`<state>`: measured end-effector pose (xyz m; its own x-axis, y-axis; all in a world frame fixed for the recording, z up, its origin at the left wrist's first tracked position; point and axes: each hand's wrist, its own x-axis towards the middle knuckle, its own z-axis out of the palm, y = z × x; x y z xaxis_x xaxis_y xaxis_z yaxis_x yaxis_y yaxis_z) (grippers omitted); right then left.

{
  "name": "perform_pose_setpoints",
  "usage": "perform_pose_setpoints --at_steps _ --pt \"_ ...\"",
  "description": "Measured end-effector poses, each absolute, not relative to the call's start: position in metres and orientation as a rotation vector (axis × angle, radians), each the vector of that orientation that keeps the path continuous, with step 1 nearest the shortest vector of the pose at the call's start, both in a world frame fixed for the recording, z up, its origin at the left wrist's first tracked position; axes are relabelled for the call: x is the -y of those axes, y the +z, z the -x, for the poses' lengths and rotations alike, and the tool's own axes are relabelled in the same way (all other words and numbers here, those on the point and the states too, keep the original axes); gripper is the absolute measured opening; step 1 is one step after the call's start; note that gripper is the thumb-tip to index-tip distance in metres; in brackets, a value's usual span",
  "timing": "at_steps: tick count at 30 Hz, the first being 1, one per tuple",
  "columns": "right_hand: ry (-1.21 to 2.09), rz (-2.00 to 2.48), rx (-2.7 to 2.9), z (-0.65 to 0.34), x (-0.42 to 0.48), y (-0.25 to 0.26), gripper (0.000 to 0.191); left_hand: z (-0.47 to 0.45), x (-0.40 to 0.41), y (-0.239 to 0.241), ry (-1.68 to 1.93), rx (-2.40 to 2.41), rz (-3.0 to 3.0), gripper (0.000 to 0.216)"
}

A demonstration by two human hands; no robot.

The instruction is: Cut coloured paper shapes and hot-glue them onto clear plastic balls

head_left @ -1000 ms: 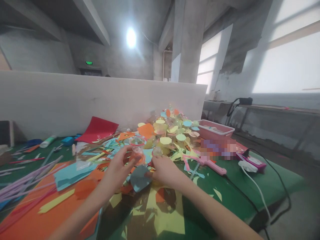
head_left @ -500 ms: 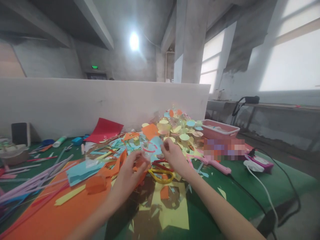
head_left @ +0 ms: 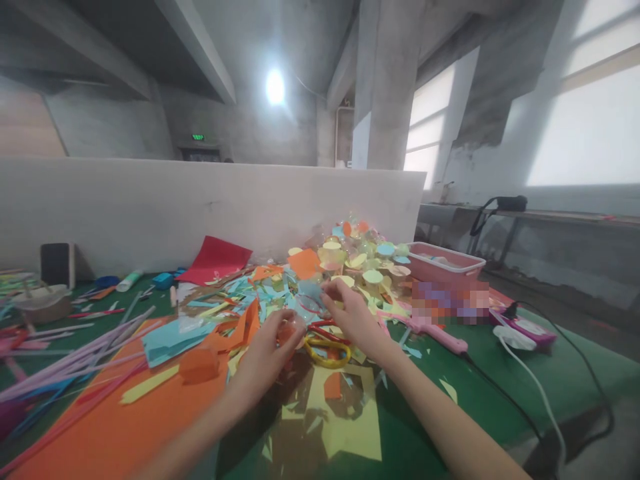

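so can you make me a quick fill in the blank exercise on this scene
1. The large sheet beneath the left forearm is the colour ____.
2. The left hand is farther from the pink tool than the ____ hand.
3. The cable leaving the pink tool's handle is the colour ____.
4. The small lit sign in the background glows ____.

Missing words: orange; right; black; green.
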<state>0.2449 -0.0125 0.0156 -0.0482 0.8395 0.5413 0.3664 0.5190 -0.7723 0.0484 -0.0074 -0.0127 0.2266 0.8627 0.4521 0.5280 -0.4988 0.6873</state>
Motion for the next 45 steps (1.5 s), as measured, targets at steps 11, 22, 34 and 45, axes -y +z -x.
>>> perform_pose_setpoints --at_steps 11,22,34,45 --pt "0.511 1.018 1.777 -0.236 0.023 0.017 0.016 -0.047 0.006 -0.015 1.174 -1.276 -2.083 0.031" --pt "0.577 1.014 1.860 -0.231 0.033 0.024 0.014 -0.047 0.006 -0.017 1.169 -1.263 -2.102 0.029" --pt "0.428 1.033 1.945 -0.230 0.030 0.016 0.043 -0.049 0.014 -0.007 1.159 -1.233 -2.128 0.027" --pt "0.343 1.029 2.032 -0.230 0.031 0.014 0.052 -0.047 0.010 -0.013 1.142 -1.228 -2.085 0.029"
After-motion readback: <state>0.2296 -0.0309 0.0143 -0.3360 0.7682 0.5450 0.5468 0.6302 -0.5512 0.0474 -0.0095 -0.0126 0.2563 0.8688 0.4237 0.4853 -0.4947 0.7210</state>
